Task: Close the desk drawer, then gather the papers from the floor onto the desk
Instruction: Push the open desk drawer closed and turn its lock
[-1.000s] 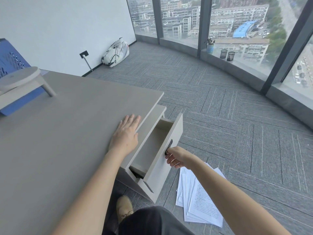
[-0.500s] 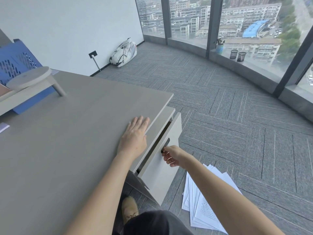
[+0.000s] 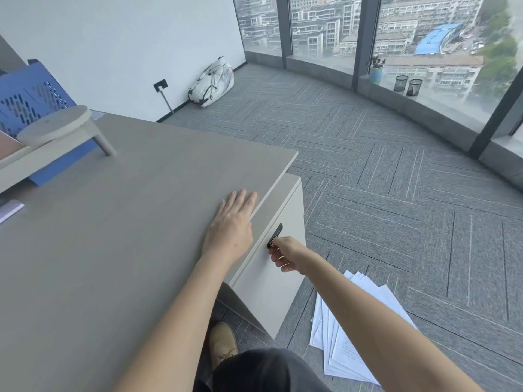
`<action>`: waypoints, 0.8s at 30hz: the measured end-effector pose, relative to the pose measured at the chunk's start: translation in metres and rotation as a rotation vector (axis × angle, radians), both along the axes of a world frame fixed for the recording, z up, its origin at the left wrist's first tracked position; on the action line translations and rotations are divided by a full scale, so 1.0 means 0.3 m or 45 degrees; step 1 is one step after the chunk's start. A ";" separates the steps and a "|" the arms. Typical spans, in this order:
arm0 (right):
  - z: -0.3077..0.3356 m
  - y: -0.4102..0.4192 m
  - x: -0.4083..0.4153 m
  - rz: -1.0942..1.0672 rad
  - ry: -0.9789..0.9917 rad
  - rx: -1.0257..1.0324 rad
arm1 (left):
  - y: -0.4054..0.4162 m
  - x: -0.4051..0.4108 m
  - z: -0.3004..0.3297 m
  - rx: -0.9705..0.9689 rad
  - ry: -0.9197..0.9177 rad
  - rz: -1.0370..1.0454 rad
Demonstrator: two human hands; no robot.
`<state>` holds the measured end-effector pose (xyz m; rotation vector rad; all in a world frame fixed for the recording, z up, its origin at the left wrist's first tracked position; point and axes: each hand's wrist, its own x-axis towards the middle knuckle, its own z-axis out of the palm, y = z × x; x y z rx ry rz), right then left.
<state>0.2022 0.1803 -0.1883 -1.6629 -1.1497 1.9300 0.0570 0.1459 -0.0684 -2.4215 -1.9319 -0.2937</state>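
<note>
The beige drawer front [image 3: 266, 290] sits flush with the cabinet under the grey desk [image 3: 113, 236]. My right hand [image 3: 285, 254] rests against the drawer front with its fingers curled at the black handle [image 3: 275, 236]. My left hand [image 3: 230, 224] lies flat, fingers apart, on the desk top near its right edge. A fanned stack of white printed papers [image 3: 348, 343] lies on the carpet to the right of the cabinet, partly hidden behind my right forearm.
A blue perforated file holder [image 3: 31, 97] and a beige stand [image 3: 56, 128] occupy the desk's far left. A white bag [image 3: 212, 80] leans on the wall. Two black mesh cups [image 3: 407, 84] and a potted plant [image 3: 376, 69] stand on the window sill. My shoe [image 3: 222, 342] is beside the cabinet.
The drawer slid from wide open into the cabinet, pushed by my right hand at the handle. My left hand stayed flat on the desk.
</note>
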 end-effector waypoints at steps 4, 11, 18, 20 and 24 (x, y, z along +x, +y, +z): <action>-0.008 0.008 -0.002 -0.001 0.008 0.000 | 0.001 0.003 -0.001 0.014 -0.002 -0.006; -0.011 0.014 -0.024 -0.001 0.027 0.028 | 0.005 0.003 -0.007 0.031 0.005 -0.001; -0.004 0.009 -0.007 0.074 -0.014 0.114 | 0.008 0.005 -0.014 0.030 0.009 -0.001; -0.007 0.007 -0.004 0.082 -0.032 0.167 | 0.009 0.004 -0.016 0.031 0.010 0.002; 0.006 0.007 0.001 0.179 -0.215 0.384 | 0.013 0.001 -0.014 0.032 0.004 0.014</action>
